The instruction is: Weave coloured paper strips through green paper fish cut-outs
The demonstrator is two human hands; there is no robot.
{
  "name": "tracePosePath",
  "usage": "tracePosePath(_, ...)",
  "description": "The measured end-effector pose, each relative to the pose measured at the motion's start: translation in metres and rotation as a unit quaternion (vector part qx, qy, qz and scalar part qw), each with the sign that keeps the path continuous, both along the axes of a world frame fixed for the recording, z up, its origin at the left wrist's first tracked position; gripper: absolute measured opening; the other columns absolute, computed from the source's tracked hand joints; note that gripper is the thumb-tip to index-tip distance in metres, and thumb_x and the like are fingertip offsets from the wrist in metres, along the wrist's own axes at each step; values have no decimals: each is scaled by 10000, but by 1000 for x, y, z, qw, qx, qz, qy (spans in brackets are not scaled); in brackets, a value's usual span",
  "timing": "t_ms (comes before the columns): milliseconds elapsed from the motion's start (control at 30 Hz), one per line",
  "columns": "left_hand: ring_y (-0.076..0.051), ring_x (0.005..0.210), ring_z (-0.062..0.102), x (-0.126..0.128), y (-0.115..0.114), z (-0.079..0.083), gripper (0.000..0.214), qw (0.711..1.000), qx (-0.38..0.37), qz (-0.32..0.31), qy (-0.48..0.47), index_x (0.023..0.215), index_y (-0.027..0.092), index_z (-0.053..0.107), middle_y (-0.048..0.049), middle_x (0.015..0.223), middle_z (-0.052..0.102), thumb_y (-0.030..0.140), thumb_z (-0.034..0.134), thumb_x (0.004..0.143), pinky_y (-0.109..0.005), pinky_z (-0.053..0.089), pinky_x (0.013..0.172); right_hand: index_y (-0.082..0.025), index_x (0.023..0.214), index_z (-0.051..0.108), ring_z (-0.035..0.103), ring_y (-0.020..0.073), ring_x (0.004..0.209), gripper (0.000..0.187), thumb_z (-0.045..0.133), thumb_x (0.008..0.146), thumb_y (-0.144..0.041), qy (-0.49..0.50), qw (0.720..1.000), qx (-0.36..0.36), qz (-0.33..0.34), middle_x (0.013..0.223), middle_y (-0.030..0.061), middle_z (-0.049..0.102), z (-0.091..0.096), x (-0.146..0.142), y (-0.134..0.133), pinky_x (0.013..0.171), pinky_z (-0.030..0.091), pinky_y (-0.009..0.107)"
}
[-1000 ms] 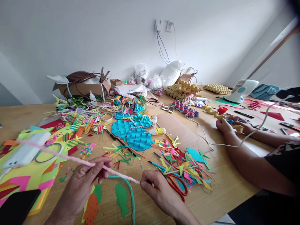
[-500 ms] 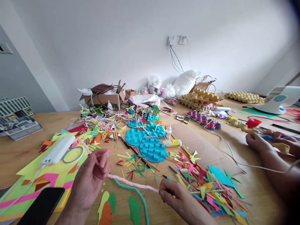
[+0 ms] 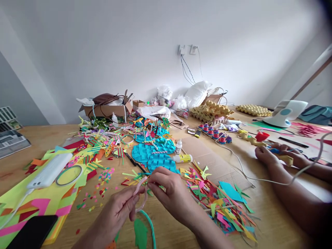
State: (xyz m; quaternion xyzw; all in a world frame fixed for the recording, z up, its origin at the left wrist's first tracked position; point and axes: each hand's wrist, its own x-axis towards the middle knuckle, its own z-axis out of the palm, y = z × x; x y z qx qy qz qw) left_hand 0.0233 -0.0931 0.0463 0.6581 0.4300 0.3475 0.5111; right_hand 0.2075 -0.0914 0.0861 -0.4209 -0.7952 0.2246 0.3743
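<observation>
A pale pink pipe cleaner (image 3: pixel 145 197) is bent into a loop between my two hands. My left hand (image 3: pixel 121 207) pinches it between thumb and fingers. Close beside it, my right hand (image 3: pixel 168 192) grips another part of the same pipe cleaner, fingertips pressed together. Below the hands, a teal pipe cleaner (image 3: pixel 151 224) lies curved on the table. A green paper cutout (image 3: pixel 140 232) rests next to it, and an orange one is mostly hidden under my left arm.
Blue textured discs (image 3: pixel 159 162), a glue bottle (image 3: pixel 178 147) and a yellow glue stick (image 3: pixel 183 158) lie ahead. Paper scraps (image 3: pixel 223 207) spread to the right. A black phone (image 3: pixel 36 231) is at left. A co-worker's hands (image 3: pixel 269 156) work at right, with a white cable (image 3: pixel 272 182) nearby.
My hands have come together from holding the pink pipe cleaner stretched out; it is now bent into a loop. The view has shifted slightly to the right.
</observation>
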Motion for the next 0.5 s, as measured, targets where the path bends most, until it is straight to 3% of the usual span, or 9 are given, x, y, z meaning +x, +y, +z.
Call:
tracePosePath(133, -75, 302, 315, 5, -2, -11, 571, 997, -69, -27, -33, 1086, 147, 621, 49, 366, 421, 598, 453, 779, -181, 243, 346, -162, 691, 604, 532, 103, 600, 142, 525, 802, -200, 156, 986, -59, -24, 638, 1, 581, -12, -9, 4, 554, 400, 200)
tracePosePath(300, -54, 268, 256, 16, -6, -10, 575, 987, -139, -55, -57, 906, 131, 623, 73, 323, 378, 655, 466, 731, -175, 190, 324, -162, 712, 516, 471, 70, 367, 247, 560, 770, -398, 359, 895, -262, 15, 482, -26, 572, -24, -18, 4, 374, 363, 169)
tracePosePath(500, -33, 280, 240, 26, -11, -5, 495, 974, -192, -59, -103, 713, 143, 579, 70, 342, 398, 635, 528, 706, -182, 179, 337, -137, 753, 569, 566, 85, 433, 288, 681, 682, -393, 436, 845, -309, 24, 512, -9, 620, -21, -18, 3, 411, 433, 155)
